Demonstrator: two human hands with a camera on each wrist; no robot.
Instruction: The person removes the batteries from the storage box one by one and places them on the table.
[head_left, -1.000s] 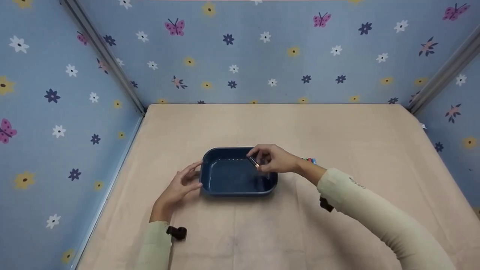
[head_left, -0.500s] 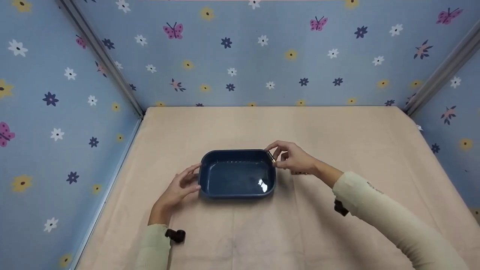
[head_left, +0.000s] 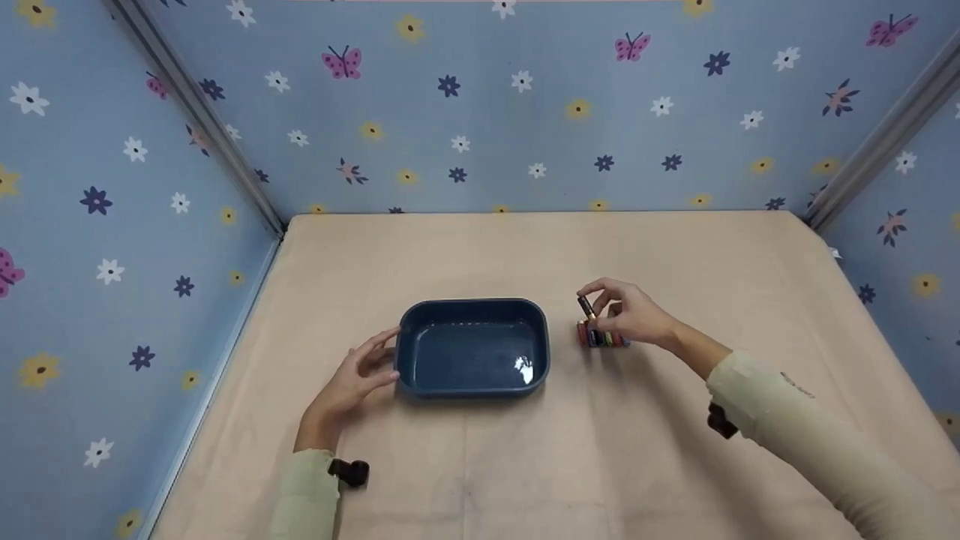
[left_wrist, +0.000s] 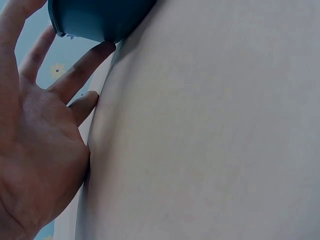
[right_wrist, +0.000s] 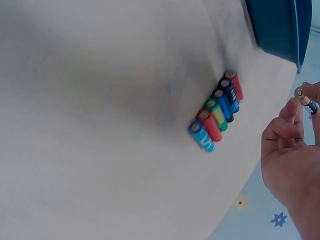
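My right hand (head_left: 634, 313) pinches a black and gold battery (head_left: 586, 306) between thumb and fingertips, held tilted. Below it, a row of several coloured batteries (right_wrist: 212, 114) lies side by side on the cloth; the hand partly covers them in the head view. To their left stands a deep blue rectangular dish (head_left: 465, 360) with rounded corners and nothing inside. At its left end, my left hand (head_left: 346, 386) rests its spread fingers and thumb against the wall. The left wrist view shows a fingertip (left_wrist: 106, 47) at the dish's lower edge.
A beige cloth (head_left: 525, 465) covers the table. Blue flowered panels (head_left: 495, 112) rise behind it and on both sides, with grey metal posts (head_left: 202, 112) at the back corners.
My right hand has moved from over the dish to the right, carrying the battery past the rim to above the battery row. My left hand stays at the dish.
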